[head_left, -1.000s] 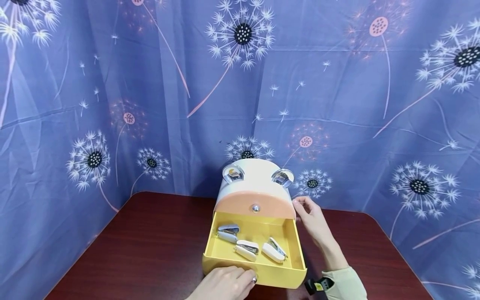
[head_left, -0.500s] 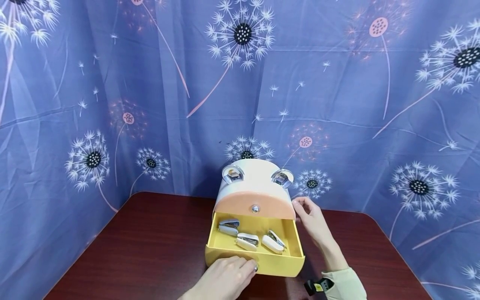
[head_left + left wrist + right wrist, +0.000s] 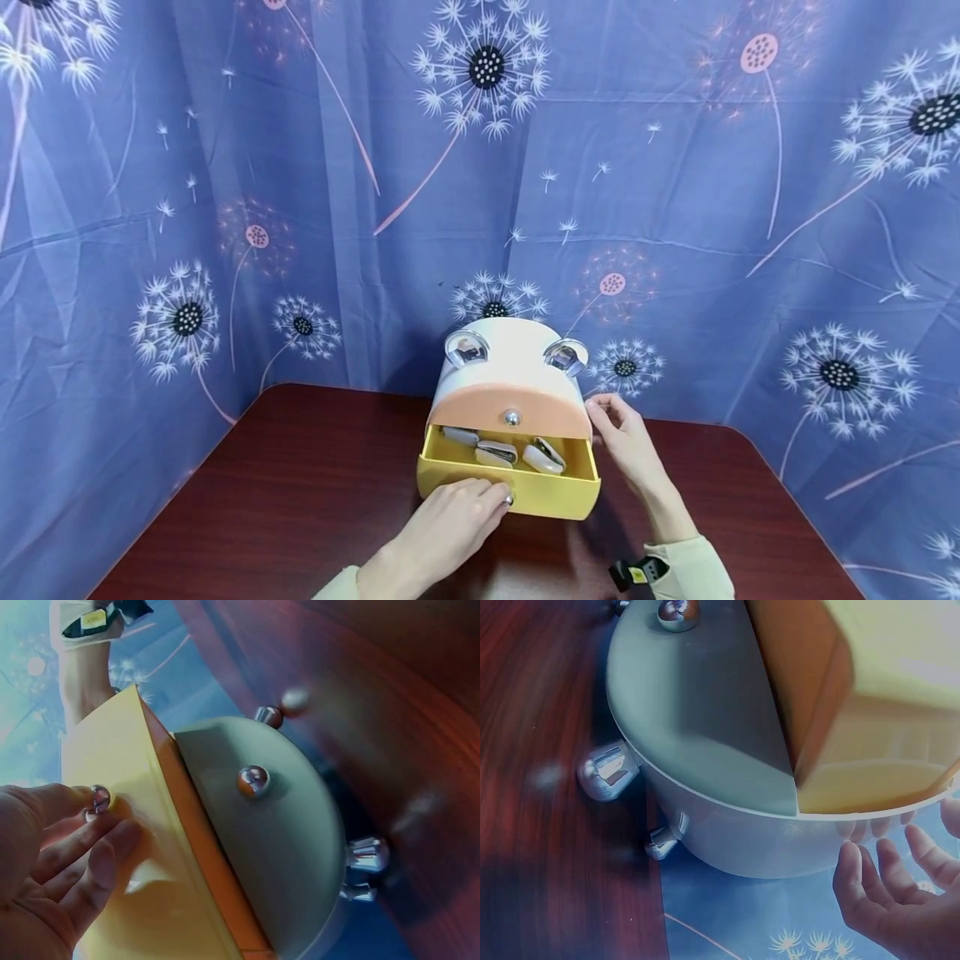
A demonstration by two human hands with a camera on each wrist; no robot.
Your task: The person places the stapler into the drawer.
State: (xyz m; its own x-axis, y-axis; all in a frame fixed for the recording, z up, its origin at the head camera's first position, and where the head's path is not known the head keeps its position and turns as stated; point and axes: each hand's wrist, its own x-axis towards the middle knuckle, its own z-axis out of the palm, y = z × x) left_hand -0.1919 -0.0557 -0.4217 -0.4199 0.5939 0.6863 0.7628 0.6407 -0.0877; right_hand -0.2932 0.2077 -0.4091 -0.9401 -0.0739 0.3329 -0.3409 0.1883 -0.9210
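A small white storage box [image 3: 517, 354] with a peach upper front [image 3: 472, 408] stands on the table, its yellow drawer [image 3: 547, 498] partly pulled out. My left hand [image 3: 450, 521] pinches the drawer's silver knob [image 3: 100, 798], with the other fingers near the yellow front. Three mini staplers lie inside: a bluish-grey stapler [image 3: 461, 435], half hidden under the upper front, a white stapler [image 3: 495, 454] in the middle and another white stapler [image 3: 543, 457] at the right. Beside the box's right wall, my right hand [image 3: 626, 437] rests its loosely bent fingers [image 3: 851, 874] at the side.
Two shiny round mirror-like knobs, a left one [image 3: 467, 347] and a right one [image 3: 566, 357], stick up from the box top. A second silver knob [image 3: 512, 418] sits on the peach front. The dark red table [image 3: 330, 483] meets a blue dandelion-print curtain [image 3: 645, 183] behind.
My left hand has moved away from me, pushing the yellow drawer further into the box. The staplers have gone back with it. My right hand stays in place.
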